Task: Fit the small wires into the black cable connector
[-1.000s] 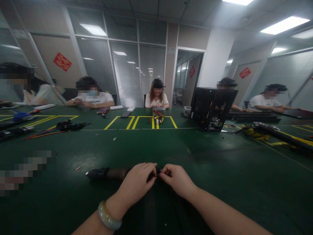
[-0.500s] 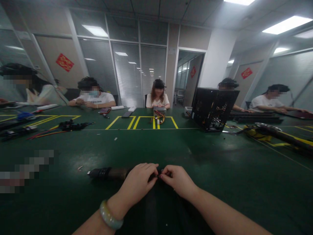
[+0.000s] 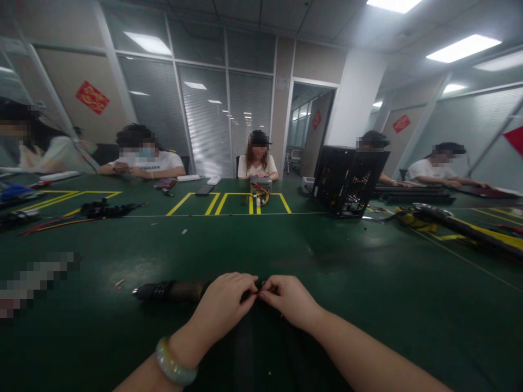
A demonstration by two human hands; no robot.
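My left hand (image 3: 226, 296) lies across the right part of a dark rod-shaped thing (image 3: 186, 291) with a brownish section, black ringed collars and a shiny metal tip at its left end. Its thumb and fingers are closed, and they hide the middle of that thing. Fingertip to fingertip with it, my right hand (image 3: 291, 299) is pinched shut near a small dark part. What exactly sits between the fingertips is too dark and small to tell. A pale bangle (image 3: 174, 362) circles my left wrist.
Across the green table (image 3: 204, 239), a black computer case (image 3: 347, 179) stands at right of centre and a power supply (image 3: 260, 187) with loose wires farther back. Cables (image 3: 106, 208) lie left; a long black-and-yellow thing (image 3: 441, 218) lies right. Several people sit around the table.
The whole view has shifted slightly, so that most things appear farther left. Both hands keep nearly the same closed pose at the rod-shaped thing.
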